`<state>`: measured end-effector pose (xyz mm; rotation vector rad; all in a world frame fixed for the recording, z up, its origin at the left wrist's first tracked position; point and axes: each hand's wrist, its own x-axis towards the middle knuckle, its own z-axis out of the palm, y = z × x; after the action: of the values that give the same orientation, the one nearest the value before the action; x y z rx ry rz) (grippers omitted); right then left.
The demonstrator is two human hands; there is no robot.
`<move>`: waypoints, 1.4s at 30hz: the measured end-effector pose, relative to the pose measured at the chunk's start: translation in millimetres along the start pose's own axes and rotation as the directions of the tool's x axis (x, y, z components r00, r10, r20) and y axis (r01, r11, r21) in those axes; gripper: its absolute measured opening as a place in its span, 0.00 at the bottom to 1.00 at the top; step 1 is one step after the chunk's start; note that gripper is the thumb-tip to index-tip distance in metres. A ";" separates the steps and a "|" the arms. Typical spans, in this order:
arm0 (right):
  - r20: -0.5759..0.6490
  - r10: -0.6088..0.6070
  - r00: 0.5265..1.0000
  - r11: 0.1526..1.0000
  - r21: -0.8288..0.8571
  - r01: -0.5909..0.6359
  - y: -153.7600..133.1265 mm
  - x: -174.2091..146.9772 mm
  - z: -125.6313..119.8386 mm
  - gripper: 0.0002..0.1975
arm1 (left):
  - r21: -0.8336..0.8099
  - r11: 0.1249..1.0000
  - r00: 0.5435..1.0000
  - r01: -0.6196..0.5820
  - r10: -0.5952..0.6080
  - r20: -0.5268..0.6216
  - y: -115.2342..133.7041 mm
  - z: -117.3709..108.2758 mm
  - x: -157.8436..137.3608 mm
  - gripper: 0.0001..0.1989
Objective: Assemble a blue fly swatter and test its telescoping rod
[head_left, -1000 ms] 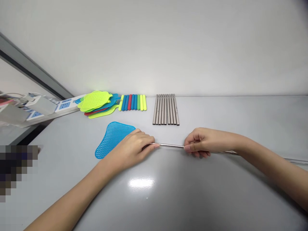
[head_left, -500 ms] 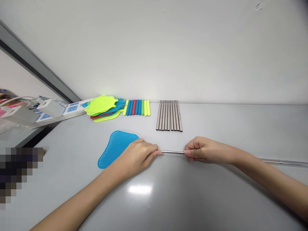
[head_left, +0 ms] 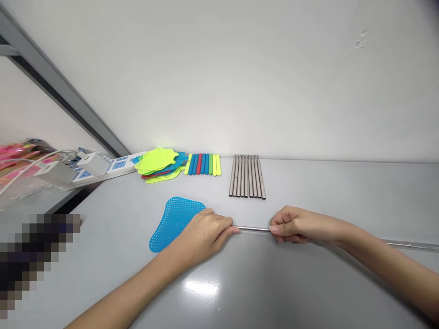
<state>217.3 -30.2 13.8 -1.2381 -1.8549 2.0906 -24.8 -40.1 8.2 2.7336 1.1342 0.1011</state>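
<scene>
A blue perforated fly swatter head (head_left: 176, 222) lies flat on the grey table, its narrow end covered by my left hand (head_left: 211, 230). That hand is closed over the place where a thin metal rod (head_left: 254, 228) comes out towards the right. Thumb and fingers of my right hand (head_left: 290, 225) pinch the same rod a short way along. A bare length of it shows between the hands. Whether rod and swatter head are joined is hidden under my left fingers.
By the wall lie stacked yellow, blue and red swatter heads (head_left: 156, 161), a row of coloured handle grips (head_left: 205, 164) and several metal tubes (head_left: 247, 176). A power strip (head_left: 120, 163) with white plugs stands at left. A clear strip (head_left: 411, 246) lies at right.
The whole view has shifted, so everything appears slightly lower and farther right. Both hands keep their grip, with about the same length of rod between them.
</scene>
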 end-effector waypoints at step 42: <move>0.011 -0.011 1.000 0.996 0.087 0.010 5.9 1.4 -4.0 0.13 | 0.000 0.998 0.998 0.067 -0.067 0.003 2.0 -1.3 0.8 0.20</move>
<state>221.2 -27.8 8.3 -1.1965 -1.7502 2.1518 -23.0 -40.7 9.9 2.6912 1.2242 0.0880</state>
